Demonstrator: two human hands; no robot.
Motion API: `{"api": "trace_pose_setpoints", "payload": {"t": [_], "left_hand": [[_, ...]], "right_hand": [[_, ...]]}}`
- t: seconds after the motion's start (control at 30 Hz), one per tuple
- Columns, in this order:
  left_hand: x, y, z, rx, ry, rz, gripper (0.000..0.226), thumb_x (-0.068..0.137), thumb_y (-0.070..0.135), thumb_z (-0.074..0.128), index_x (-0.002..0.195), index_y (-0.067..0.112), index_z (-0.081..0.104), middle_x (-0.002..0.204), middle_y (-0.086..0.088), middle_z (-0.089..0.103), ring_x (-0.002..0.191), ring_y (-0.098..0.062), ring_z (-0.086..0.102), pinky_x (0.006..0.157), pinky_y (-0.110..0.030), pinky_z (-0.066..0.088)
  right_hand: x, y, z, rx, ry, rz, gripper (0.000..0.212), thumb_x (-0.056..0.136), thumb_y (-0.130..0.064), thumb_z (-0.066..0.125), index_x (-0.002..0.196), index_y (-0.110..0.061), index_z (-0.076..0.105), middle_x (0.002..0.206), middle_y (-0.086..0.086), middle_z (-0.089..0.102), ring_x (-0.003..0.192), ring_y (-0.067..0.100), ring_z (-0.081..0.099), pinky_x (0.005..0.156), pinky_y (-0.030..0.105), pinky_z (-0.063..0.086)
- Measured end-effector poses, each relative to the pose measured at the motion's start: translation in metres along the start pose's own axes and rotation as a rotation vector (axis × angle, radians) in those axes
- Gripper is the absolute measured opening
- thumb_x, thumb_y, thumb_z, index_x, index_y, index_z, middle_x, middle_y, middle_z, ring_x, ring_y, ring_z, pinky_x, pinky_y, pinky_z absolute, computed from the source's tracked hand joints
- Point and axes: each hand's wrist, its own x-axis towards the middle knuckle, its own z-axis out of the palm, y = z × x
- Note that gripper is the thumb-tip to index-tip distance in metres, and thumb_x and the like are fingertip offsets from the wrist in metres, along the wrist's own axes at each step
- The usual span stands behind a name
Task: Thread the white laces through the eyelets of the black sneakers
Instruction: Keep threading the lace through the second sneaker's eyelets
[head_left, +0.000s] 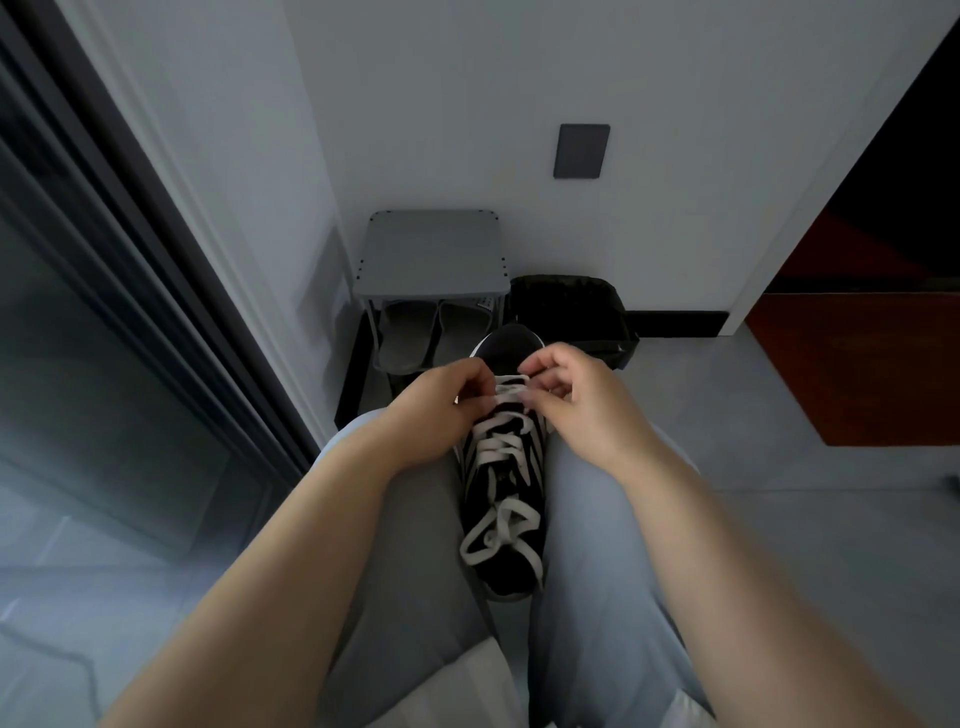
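The black sneaker (506, 486) lies in the gap between my thighs, its toe pointing away from me and its heel nearest my body. Its white lace (501, 451) crosses the tongue in several loose bands, with slack loops lying over the heel end. My left hand (444, 397) and my right hand (574, 397) meet over the rows nearest the toe. On each hand the fingers are curled and the fingertips pinch the lace there, though blur hides exactly which eyelets they are at. My forearms rest along my legs, which are in pale grey trousers (415, 571). Just past the toe of the sneaker a small grey rack (431, 254) stands against the white wall, with a pair of grey slippers (410, 338) on the shelf under its top. A black bin (571, 306) sits just beside the rack on its right. Above them a dark plate (581, 150) is fixed to the wall. The floor (779, 519) is grey, and a dark-framed glass door (104, 364) runs along my left.
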Motion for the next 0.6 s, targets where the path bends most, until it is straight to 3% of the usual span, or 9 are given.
{"api": "trace_pose_setpoints", "payload": {"t": [0.13, 0.23, 0.4, 0.5, 0.6], "left_hand": [[-0.001, 0.000, -0.006, -0.110, -0.005, -0.064, 0.023, 0.093, 0.014, 0.050, 0.074, 0.027, 0.047, 0.068, 0.011, 0.053, 0.063, -0.006, 0.044, 0.063, -0.021, 0.036], [-0.003, 0.001, -0.002, -0.088, 0.094, -0.080, 0.018, 0.093, 0.016, 0.049, 0.077, 0.024, 0.048, 0.066, 0.004, 0.050, 0.057, -0.007, 0.041, 0.057, -0.021, 0.034], [-0.003, 0.001, 0.001, -0.107, 0.210, -0.145, 0.006, 0.092, 0.020, 0.052, 0.094, 0.017, 0.056, 0.071, -0.002, 0.066, 0.066, -0.014, 0.060, 0.069, -0.031, 0.047], [0.004, 0.001, 0.003, 0.016, 0.144, -0.188, 0.007, 0.088, 0.027, 0.059, 0.089, 0.020, 0.057, 0.065, 0.002, 0.059, 0.059, -0.011, 0.053, 0.057, -0.026, 0.042], [0.008, 0.003, 0.006, 0.068, 0.112, -0.215, 0.011, 0.087, 0.029, 0.061, 0.089, 0.019, 0.058, 0.062, 0.009, 0.050, 0.055, -0.004, 0.045, 0.051, -0.021, 0.032]], "right_hand": [[-0.001, -0.004, -0.006, 0.283, -0.065, 0.009, 0.020, 0.081, -0.009, 0.070, 0.092, -0.019, 0.056, 0.071, -0.007, 0.064, 0.066, 0.005, 0.053, 0.068, 0.011, 0.042], [0.001, -0.003, -0.011, 0.316, -0.110, 0.019, 0.016, 0.081, -0.012, 0.070, 0.089, -0.020, 0.058, 0.066, -0.005, 0.067, 0.067, 0.002, 0.058, 0.074, 0.014, 0.045], [0.012, 0.003, -0.007, -0.089, 0.062, 0.065, 0.013, 0.085, -0.026, 0.067, 0.074, -0.021, 0.061, 0.061, -0.007, 0.063, 0.060, 0.009, 0.059, 0.063, 0.024, 0.044], [0.015, 0.002, -0.001, -0.280, -0.007, 0.091, 0.011, 0.082, -0.031, 0.068, 0.081, -0.021, 0.065, 0.071, -0.007, 0.063, 0.068, 0.011, 0.059, 0.062, 0.023, 0.044], [0.018, 0.001, 0.002, -0.348, -0.043, 0.117, 0.011, 0.086, -0.029, 0.062, 0.089, -0.019, 0.065, 0.085, -0.002, 0.067, 0.081, 0.016, 0.062, 0.071, 0.029, 0.049]]}}
